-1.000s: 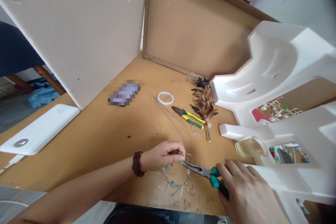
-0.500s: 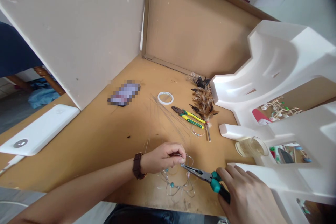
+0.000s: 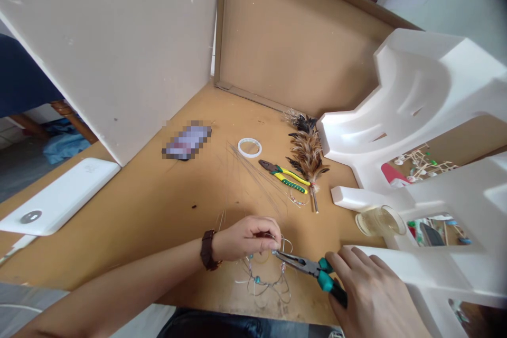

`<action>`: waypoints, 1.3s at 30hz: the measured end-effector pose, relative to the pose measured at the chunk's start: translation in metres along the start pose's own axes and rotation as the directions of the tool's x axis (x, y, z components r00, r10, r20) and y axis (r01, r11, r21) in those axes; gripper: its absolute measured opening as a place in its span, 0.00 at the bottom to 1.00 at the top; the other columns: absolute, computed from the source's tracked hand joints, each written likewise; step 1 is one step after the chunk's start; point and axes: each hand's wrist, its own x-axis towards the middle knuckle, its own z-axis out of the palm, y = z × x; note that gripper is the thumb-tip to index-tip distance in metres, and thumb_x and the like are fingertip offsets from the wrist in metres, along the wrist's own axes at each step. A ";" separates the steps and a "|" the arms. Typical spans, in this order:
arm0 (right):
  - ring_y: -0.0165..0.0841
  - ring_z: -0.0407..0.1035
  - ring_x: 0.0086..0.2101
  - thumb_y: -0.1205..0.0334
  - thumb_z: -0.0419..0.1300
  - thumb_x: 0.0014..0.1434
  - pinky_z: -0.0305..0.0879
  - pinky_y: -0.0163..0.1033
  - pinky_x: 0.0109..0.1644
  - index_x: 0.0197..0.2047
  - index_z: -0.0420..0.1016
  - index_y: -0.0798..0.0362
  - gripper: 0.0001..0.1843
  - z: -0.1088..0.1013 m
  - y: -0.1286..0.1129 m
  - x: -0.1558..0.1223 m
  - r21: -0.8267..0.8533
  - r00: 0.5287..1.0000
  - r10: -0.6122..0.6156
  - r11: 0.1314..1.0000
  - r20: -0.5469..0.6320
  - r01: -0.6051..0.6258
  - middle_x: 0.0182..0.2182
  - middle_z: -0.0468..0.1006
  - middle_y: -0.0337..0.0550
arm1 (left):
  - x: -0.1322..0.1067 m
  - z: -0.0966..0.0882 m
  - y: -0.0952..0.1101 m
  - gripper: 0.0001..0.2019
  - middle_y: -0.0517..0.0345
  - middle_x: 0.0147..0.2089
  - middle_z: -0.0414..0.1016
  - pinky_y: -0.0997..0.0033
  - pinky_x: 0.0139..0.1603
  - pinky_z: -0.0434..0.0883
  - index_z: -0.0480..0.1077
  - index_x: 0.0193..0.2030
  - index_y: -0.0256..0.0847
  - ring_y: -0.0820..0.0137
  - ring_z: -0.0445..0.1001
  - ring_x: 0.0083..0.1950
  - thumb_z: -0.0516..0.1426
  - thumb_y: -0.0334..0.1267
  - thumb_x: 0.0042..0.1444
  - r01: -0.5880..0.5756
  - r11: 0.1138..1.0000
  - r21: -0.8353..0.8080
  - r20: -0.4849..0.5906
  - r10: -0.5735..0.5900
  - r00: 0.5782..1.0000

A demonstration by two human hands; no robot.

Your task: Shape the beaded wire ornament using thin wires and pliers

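You worked at a brown tabletop (image 3: 150, 206) walled in by big pieces: a white foam board (image 3: 114, 47) leaned along the left, a cardboard panel (image 3: 293, 47) stood at the back, and a moulded white foam packing block (image 3: 420, 100) filled the right side. A white flat device (image 3: 59, 198) lay at the left edge of the table. Further in, a bunch of brown feathers (image 3: 308, 153) lay just beside the foam block, with yellow-and-green pliers (image 3: 284, 176) next to it, a small white tape ring (image 3: 250, 147) a little behind those, and a fan of thin straight wires (image 3: 253, 177) spread across the middle. A glass (image 3: 380, 220) lay on its side near the block's lower arm. Your left hand (image 3: 245, 236), a brown watch on its wrist, was curled with the fingertips pinched together on the top of a tangle of thin wire strung with small teal beads (image 3: 264, 274), which rested on the table's near edge in front of you. Your right hand (image 3: 372, 296) was closed around the teal handles of long-nose pliers (image 3: 307, 266), whose tips met the wire right at your left fingertips; I could not tell whether the tips actually gripped the wire.
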 end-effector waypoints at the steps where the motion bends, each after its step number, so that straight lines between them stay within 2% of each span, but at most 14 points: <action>1: 0.35 0.61 0.28 0.69 0.58 0.39 0.46 0.37 0.32 0.29 0.68 0.47 0.11 0.000 0.000 0.000 0.004 1.000 -0.001 1.000 0.006 0.001 0.25 0.69 0.36 | 0.000 0.000 0.001 0.12 0.56 0.31 0.66 0.76 0.32 0.64 0.68 0.31 0.34 0.76 0.65 0.29 0.54 0.42 0.56 -0.002 1.000 -0.005 0.005 0.002 1.000; 6: 0.34 0.63 0.26 0.69 0.57 0.40 0.47 0.36 0.30 0.27 0.67 0.48 0.08 -0.006 -0.002 -0.001 0.063 0.996 0.023 0.998 0.090 -0.028 0.24 0.70 0.36 | 0.001 0.003 0.002 0.12 0.54 0.31 0.68 0.76 0.33 0.64 0.69 0.31 0.33 0.75 0.66 0.31 0.54 0.42 0.56 -0.034 0.999 0.001 0.027 0.034 0.999; 12: 0.33 0.65 0.25 0.70 0.55 0.41 0.48 0.35 0.27 0.25 0.66 0.48 0.07 -0.011 -0.005 0.000 0.099 0.973 0.064 0.991 0.223 -0.088 0.23 0.70 0.35 | -0.001 0.004 -0.002 0.12 0.55 0.31 0.68 0.77 0.28 0.64 0.69 0.31 0.33 0.78 0.65 0.26 0.54 0.42 0.56 0.015 0.999 -0.047 0.046 -0.013 0.999; 14: 0.33 0.65 0.25 0.70 0.54 0.41 0.48 0.35 0.26 0.26 0.65 0.48 0.08 -0.011 -0.005 -0.001 0.085 0.970 0.067 0.992 0.235 -0.090 0.23 0.70 0.35 | -0.001 0.004 -0.002 0.12 0.55 0.31 0.68 0.77 0.28 0.63 0.69 0.31 0.33 0.77 0.65 0.26 0.54 0.42 0.56 0.023 0.999 -0.045 0.047 -0.021 0.999; 16: 0.34 0.65 0.25 0.69 0.55 0.41 0.49 0.35 0.27 0.27 0.66 0.47 0.08 -0.011 -0.005 -0.002 0.045 0.979 0.063 0.996 0.196 -0.073 0.24 0.70 0.35 | -0.001 0.003 -0.001 0.13 0.56 0.30 0.67 0.77 0.29 0.63 0.68 0.31 0.34 0.78 0.64 0.26 0.54 0.44 0.55 0.034 0.999 -0.036 0.034 -0.033 0.999; 21: 0.36 0.63 0.26 0.65 0.60 0.39 0.48 0.37 0.28 0.28 0.68 0.46 0.09 -0.011 -0.010 -0.004 -0.145 1.000 0.014 0.989 0.001 -0.014 0.25 0.70 0.37 | -0.001 0.002 0.000 0.14 0.59 0.28 0.65 0.78 0.28 0.61 0.67 0.30 0.34 0.79 0.61 0.26 0.54 0.46 0.54 0.075 0.997 -0.012 0.010 -0.075 0.997; 25: 0.37 0.63 0.29 0.65 0.62 0.38 0.50 0.39 0.31 0.31 0.68 0.47 0.13 -0.009 -0.011 -0.006 -0.226 0.997 -0.025 0.974 -0.075 0.008 0.27 0.70 0.38 | -0.002 0.002 -0.002 0.13 0.58 0.29 0.65 0.77 0.31 0.62 0.67 0.31 0.34 0.77 0.62 0.28 0.54 0.45 0.54 0.073 0.997 -0.024 0.012 -0.073 0.997; 32: 0.37 0.63 0.31 0.66 0.60 0.39 0.50 0.39 0.33 0.32 0.67 0.47 0.13 -0.005 -0.008 -0.006 -0.202 0.997 -0.028 0.979 -0.072 0.013 0.28 0.70 0.38 | -0.004 0.002 -0.005 0.12 0.62 0.27 0.60 0.78 0.27 0.60 0.64 0.32 0.34 0.80 0.59 0.24 0.54 0.44 0.55 0.106 0.988 -0.109 0.028 -0.103 0.994; 37: 0.35 0.62 0.28 0.66 0.58 0.41 0.47 0.37 0.31 0.30 0.65 0.48 0.10 -0.006 -0.007 -0.006 -0.145 0.999 -0.036 0.989 -0.037 0.030 0.26 0.68 0.37 | -0.001 0.002 -0.002 0.12 0.56 0.31 0.65 0.74 0.35 0.63 0.67 0.30 0.34 0.75 0.63 0.31 0.55 0.43 0.55 -0.017 1.000 -0.025 0.015 0.018 1.000; 39: 0.34 0.62 0.28 0.67 0.58 0.40 0.47 0.37 0.31 0.30 0.65 0.48 0.11 -0.006 -0.006 -0.006 -0.113 0.999 -0.032 0.993 -0.026 0.029 0.26 0.68 0.37 | -0.001 0.003 -0.003 0.12 0.55 0.31 0.65 0.73 0.35 0.63 0.67 0.30 0.34 0.74 0.64 0.32 0.55 0.44 0.54 -0.025 0.999 -0.046 0.010 0.025 1.000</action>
